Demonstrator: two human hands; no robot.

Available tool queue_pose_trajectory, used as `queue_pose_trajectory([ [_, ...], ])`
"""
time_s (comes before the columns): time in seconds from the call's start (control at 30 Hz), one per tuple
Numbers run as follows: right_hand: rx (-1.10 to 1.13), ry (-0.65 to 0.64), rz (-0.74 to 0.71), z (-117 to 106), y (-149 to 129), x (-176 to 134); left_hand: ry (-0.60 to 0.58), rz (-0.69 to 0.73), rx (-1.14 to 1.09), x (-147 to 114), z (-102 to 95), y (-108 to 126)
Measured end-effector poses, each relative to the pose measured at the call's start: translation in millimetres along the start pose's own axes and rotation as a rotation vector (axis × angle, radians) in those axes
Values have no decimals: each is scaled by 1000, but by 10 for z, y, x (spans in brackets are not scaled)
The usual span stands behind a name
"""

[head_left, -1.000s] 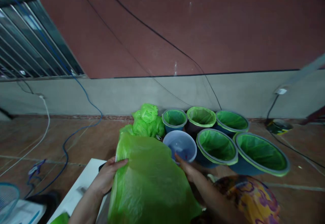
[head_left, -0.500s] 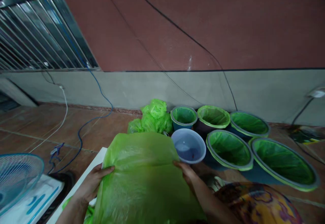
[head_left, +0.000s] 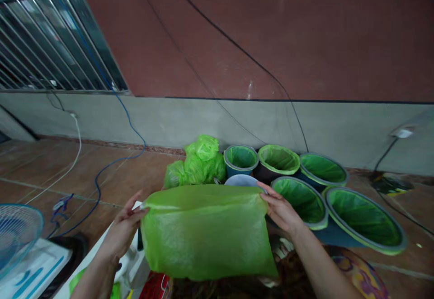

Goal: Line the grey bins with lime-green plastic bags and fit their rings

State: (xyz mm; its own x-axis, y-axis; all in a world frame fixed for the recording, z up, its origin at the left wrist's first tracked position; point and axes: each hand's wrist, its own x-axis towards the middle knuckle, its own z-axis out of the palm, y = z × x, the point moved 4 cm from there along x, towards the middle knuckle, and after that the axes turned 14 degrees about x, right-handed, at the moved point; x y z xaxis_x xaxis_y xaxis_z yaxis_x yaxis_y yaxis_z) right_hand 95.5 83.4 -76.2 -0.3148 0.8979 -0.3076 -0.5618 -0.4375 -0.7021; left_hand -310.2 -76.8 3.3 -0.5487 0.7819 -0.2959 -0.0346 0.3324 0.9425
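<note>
A green plastic bag (head_left: 206,231) is stretched wide in front of me, its upper edge folded over. My left hand (head_left: 127,222) pinches its upper left corner between thumb and fingers. At the upper right corner, my right hand (head_left: 280,206) grips the bag the same way. Behind the bag stands a pale basin (head_left: 241,180), mostly hidden by it. Just right of my right hand is a blue bin lined with green plastic (head_left: 300,199).
Several more lined bins (head_left: 366,217) stand by the wall. Crumpled green bags (head_left: 200,161) are heaped left of them. A blue fan (head_left: 20,231) is at the far left, and a blue cable (head_left: 98,186) crosses the tiled floor. Patterned cloth (head_left: 359,272) lies low right.
Both hands have risen and spread apart, lifting the green bag so it hangs between them. It now hides most of the pale basin, and red packaging shows beneath. My view has shifted slightly.
</note>
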Motion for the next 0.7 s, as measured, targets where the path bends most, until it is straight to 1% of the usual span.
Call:
queue_pose_trajectory([
  [0.1,-85,-110,-70,236,-430,-113,-68,92,34,29,75,253],
  [0.17,-184,-153,-116,347,-639,-177,-103,164,113,66,115,373],
  [0.23,-307,-145,-193,389,-781,-208,-122,259,249,117,148,456],
  [0.3,-435,-113,-280,374,-858,-204,-107,375,409,171,174,514],
  [0.37,-567,-99,-353,338,-883,-184,-35,516,608,212,195,567],
  [0.4,-651,-88,-397,323,-891,-179,26,590,723,224,206,594],
  [0.47,-879,-38,-516,312,-914,-194,160,713,962,229,235,635],
  [0.53,-1133,14,-644,344,-938,-242,269,780,1148,227,268,655],
  [0.6,-1306,24,-737,398,-951,-298,308,806,1242,228,293,656],
  [0.67,-1373,10,-791,437,-968,-349,325,827,1253,222,284,666],
  [0.7,-1379,10,-817,446,-985,-375,340,844,1219,209,260,681],
])
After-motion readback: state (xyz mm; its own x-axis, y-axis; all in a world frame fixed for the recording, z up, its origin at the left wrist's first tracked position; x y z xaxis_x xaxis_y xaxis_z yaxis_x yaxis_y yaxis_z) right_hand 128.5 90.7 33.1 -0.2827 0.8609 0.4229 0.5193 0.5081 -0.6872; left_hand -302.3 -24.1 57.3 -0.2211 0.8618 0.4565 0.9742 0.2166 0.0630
